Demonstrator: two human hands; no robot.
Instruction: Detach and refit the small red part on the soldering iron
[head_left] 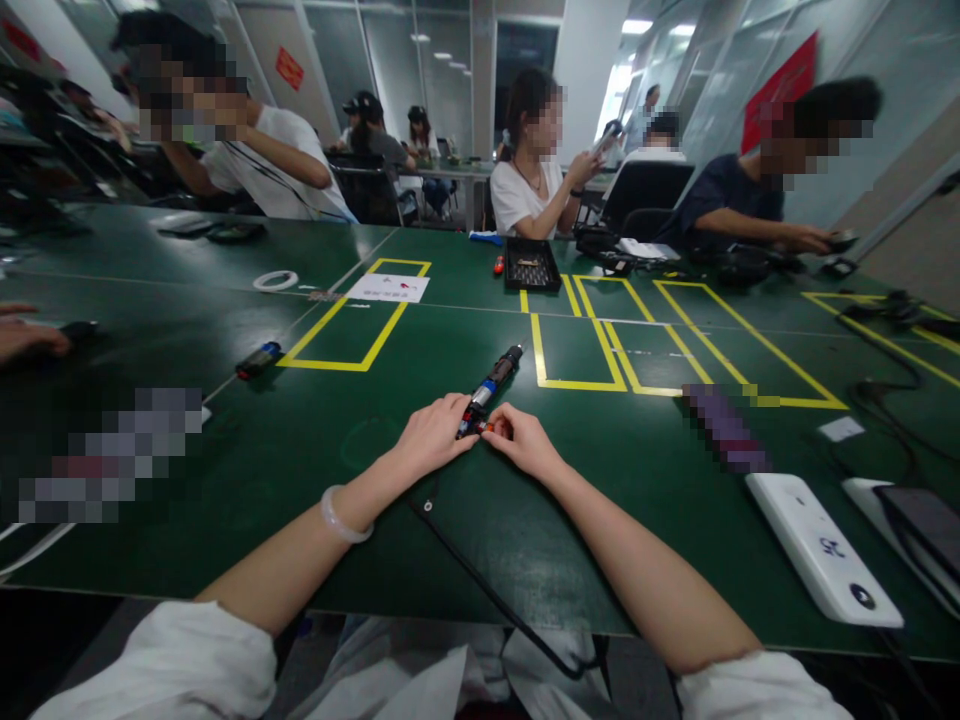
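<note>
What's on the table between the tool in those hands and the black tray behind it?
No object: in the head view, only bare green table and a strip of yellow tape lie between the tool and the tray.

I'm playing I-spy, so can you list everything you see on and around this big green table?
table: one, dark green, fills the view
tape boxes: several, yellow, marked on the table's middle
tool: one, black with blue and red, centre
cable: one, black, from the hands to the near edge
tray: one, black, far middle
paper: one, white, in the left tape box
tape ring: one, white, far left
flat device: one, white, near right
other people: several, seated on the far side
bracelet: one, white, left wrist
left hand: fingers grip the tool's near end
right hand: fingers pinch the same end
</note>
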